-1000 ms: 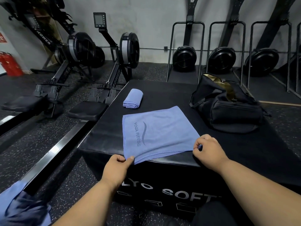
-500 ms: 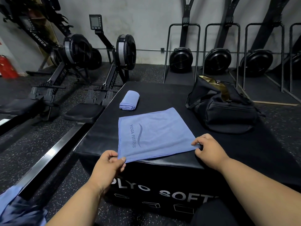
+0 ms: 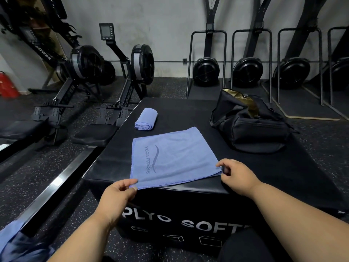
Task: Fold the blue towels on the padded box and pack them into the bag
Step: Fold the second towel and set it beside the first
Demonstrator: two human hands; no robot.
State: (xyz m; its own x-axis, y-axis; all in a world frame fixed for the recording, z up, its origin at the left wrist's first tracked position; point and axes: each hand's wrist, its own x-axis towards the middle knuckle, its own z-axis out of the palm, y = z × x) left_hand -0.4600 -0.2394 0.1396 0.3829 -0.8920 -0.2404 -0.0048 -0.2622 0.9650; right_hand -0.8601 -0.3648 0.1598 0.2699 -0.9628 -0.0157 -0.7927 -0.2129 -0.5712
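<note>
A blue towel (image 3: 175,157) printed "YOGA FITESS" lies flat on the black padded box (image 3: 264,174), reaching its near edge. My left hand (image 3: 118,195) pinches the towel's near left corner. My right hand (image 3: 238,175) pinches the near right corner. A second blue towel (image 3: 146,119), folded into a small bundle, sits at the box's far left. A black duffel bag (image 3: 251,125) with its top open stands on the box's far right.
Rowing machines (image 3: 113,87) stand on the floor to the left of the box. Fan machines in metal frames (image 3: 245,72) line the back wall. More blue cloth (image 3: 13,241) lies at the bottom left. A red extinguisher (image 3: 7,86) is at the far left.
My left hand has shifted a little to the left along the box's near edge and still pinches the corner. The towel now lies flatter and squarer. My right hand keeps its corner.
</note>
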